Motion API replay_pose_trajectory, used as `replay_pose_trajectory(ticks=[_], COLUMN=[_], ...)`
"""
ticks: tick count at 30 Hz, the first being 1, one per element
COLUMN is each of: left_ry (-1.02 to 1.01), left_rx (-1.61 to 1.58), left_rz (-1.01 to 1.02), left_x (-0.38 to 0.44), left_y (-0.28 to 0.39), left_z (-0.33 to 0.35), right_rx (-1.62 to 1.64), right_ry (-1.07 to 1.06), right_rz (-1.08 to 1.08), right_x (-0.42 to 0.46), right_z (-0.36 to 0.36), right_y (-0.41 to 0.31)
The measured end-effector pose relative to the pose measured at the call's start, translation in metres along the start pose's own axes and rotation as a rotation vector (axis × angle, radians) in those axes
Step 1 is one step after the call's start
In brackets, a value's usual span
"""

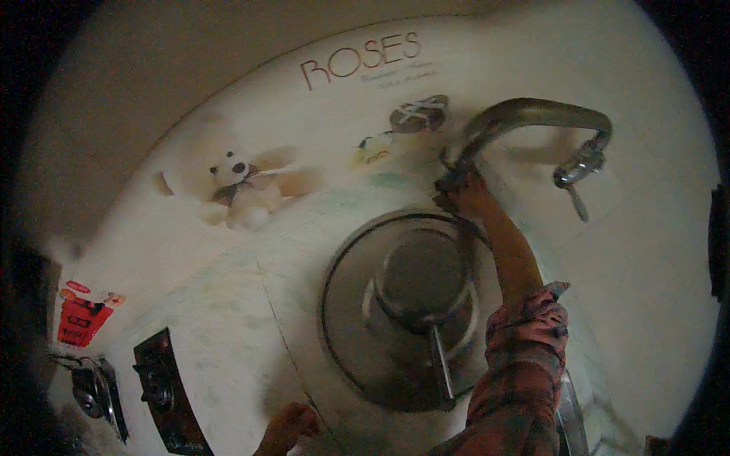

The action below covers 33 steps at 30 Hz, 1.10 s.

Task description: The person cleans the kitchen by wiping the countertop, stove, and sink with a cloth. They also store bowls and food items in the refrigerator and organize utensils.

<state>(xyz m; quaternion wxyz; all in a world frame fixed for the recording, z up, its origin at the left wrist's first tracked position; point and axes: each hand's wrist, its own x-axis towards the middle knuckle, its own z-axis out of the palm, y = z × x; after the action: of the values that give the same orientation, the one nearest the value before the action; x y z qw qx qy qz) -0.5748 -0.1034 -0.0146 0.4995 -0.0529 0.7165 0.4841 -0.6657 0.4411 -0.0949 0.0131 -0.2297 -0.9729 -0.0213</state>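
Note:
My right hand (472, 194) reaches past the sink to the dark base of a curved metal faucet (530, 108). Its fingers overlap that base, and the dim picture hides how they close there. Below my forearm is a round metal sink (353, 365) with a dark rim. Inside it stands a metal saucepan (422, 273), its long handle pointing towards me and across the basin. My left hand (293, 422) hovers low over the counter, left of the sink, with fingers curled and nothing visible in them.
A dark gas cooktop (165, 393) with a burner lies at the left, beside another black and metal item (94, 396). The light counter (228, 319) runs up to a wall panel printed with a teddy bear (251, 188) and lettering. A red printed packet or sticker (85, 319) shows at far left.

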Motion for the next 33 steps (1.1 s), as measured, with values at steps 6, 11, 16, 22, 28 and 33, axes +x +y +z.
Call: replay_pose_trajectory(ticks=[6,11,16,22,28,33], left_ry=[-0.052,-0.115,-0.156,-0.194,-0.28,-0.383], left_rx=[0.068,0.102,0.075,0.113,0.184,0.235], left_rz=[0.122,0.121,0.171,0.243,0.247,0.249], left_x=[-0.013,-0.034,-0.061,-0.101,-0.144,-0.156], left_y=[0.031,0.007,-0.019,-0.053,-0.094,-0.146], left_z=[0.017,-0.01,-0.04,-0.062,-0.086,-0.105], right_rx=[0.108,0.158,0.102,0.027,0.471,0.811], right_ry=[0.086,0.097,-0.009,0.055,0.056,0.592], right_rz=[0.035,0.179,0.448,0.55,0.889,1.174], right_x=[-0.097,-0.196,-0.32,-0.47,-0.625,-0.739], right_z=[0.057,0.051,0.01,0.02,0.034,0.063], right_y=[0.091,0.092,0.053,-0.002,-0.128,-0.17])
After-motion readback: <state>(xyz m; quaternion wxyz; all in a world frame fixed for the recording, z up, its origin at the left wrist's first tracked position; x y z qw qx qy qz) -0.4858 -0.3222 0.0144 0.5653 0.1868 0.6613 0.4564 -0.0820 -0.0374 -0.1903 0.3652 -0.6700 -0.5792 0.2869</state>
